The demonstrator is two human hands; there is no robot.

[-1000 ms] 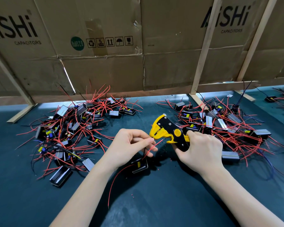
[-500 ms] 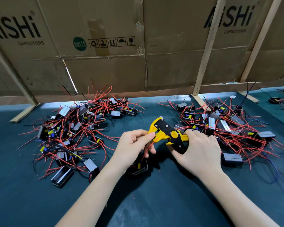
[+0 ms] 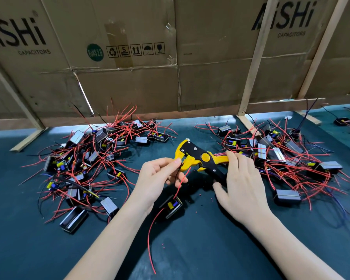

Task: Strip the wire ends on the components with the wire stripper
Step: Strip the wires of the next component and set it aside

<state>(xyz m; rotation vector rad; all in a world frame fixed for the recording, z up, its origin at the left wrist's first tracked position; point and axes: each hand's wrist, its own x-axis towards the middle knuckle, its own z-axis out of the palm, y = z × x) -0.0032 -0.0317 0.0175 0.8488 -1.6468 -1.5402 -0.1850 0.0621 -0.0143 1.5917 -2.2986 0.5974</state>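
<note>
Hands have closed in mid-bench since a second ago: left hand point(image 3: 158, 178) pinches the component's point(image 3: 173, 206) wire point(image 3: 182, 179) at the wire stripper point(image 3: 200, 159), whose handles the right hand point(image 3: 241, 178) grips, so stripping looks imminent.

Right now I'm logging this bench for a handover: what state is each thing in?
wire stripper: held off the table, head pointing left.
right hand: grips the stripper's handles.
left hand: pinches a wire at the stripper's head.
red wire: bent upward, tip beside the stripper.
component: lying on the table below the left hand.
left pile: tangled.
right pile: tangled.
</note>
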